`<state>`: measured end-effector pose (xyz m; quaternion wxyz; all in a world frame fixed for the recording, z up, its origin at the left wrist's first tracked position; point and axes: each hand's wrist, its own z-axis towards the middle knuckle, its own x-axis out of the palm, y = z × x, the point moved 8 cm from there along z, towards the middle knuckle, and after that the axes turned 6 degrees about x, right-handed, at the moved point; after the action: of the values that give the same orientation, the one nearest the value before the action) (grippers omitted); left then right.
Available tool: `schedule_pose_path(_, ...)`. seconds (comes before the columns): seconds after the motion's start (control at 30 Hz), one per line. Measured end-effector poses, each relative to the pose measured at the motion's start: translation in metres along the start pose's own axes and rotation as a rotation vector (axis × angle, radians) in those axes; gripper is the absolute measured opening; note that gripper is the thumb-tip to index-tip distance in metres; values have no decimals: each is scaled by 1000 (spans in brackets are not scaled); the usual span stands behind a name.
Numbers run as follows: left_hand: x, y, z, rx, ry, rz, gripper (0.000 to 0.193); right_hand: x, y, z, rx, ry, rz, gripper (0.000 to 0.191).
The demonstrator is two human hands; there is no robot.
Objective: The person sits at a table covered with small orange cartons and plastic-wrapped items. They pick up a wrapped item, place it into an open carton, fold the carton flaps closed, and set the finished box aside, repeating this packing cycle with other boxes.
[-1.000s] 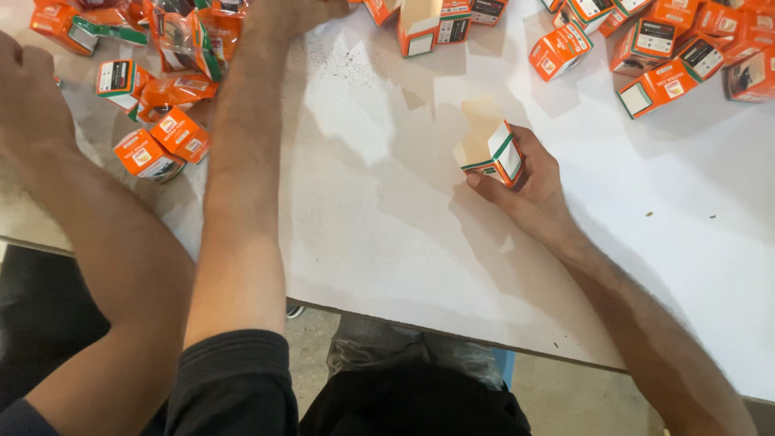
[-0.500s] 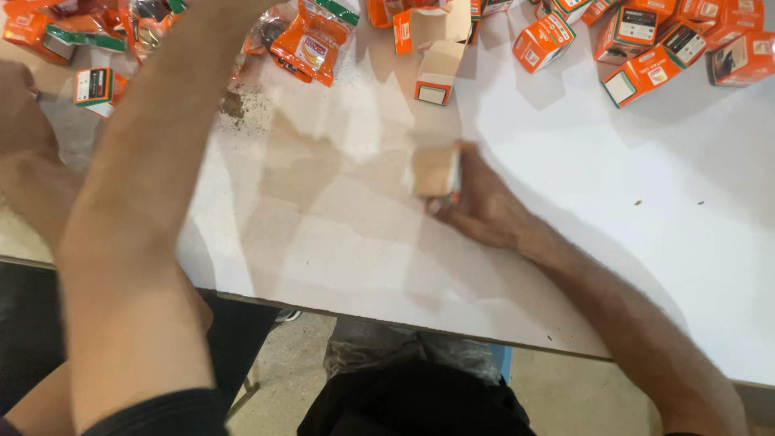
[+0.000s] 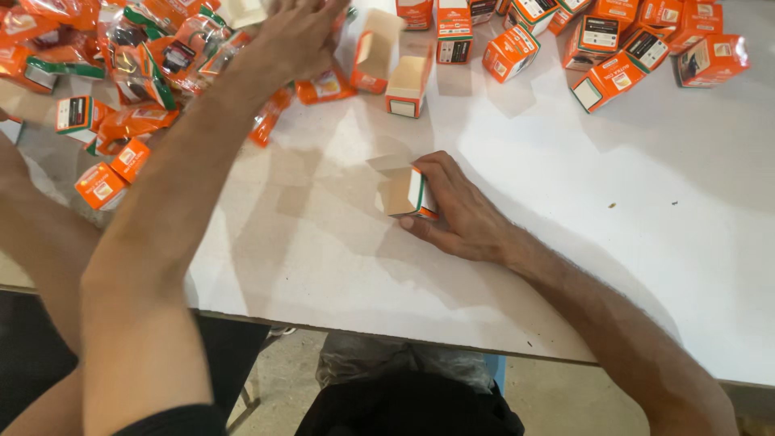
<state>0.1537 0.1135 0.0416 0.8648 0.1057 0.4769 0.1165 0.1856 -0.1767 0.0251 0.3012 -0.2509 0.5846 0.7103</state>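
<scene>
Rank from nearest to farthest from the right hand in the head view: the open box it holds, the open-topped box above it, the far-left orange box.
1. Open box, held in the right hand.
2. Open-topped box, up the table.
3. Orange box, far left edge.

The left arm stretches far forward across the left of the scene, bare from a dark sleeve at the near edge, and the left hand [image 3: 295,36] lies palm down at the far side with its fingers spread. The right forearm comes in from the near right corner. The right hand [image 3: 460,211] rests near the middle, knuckles up, thumb and fingers curled leftward in a grip.
</scene>
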Motion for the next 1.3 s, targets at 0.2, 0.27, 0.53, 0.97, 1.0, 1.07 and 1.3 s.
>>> schedule_pose_path(0.2,-36,-16,-26,-268,358,-173,28,-4,-17,3,182,-123,117,75)
schedule_pose_path(0.27,-31,-39,-35,-290,501,-113,35,0,-25,3,248,-97,169,71)
schedule_pose_path(0.53,-13,-27,-54,-369,427,-437,25,-10,-33,-7,150,-176,155,68)
schedule_pose_path(0.97,-159,-210,-11,-116,-513,-697,46,-20,-41,-11,154,-259,111,56)
schedule_pose_path(1.0,-152,-216,-12,-79,-438,-623,46,-21,-37,-11,118,-262,110,60)
schedule_pose_path(1.07,-137,-217,-18,-38,-338,-548,52,-22,-36,-11,136,-281,83,57)
schedule_pose_path(1.3,-110,-213,-43,-215,-196,-621,54,-17,-29,-13,205,-296,25,62)
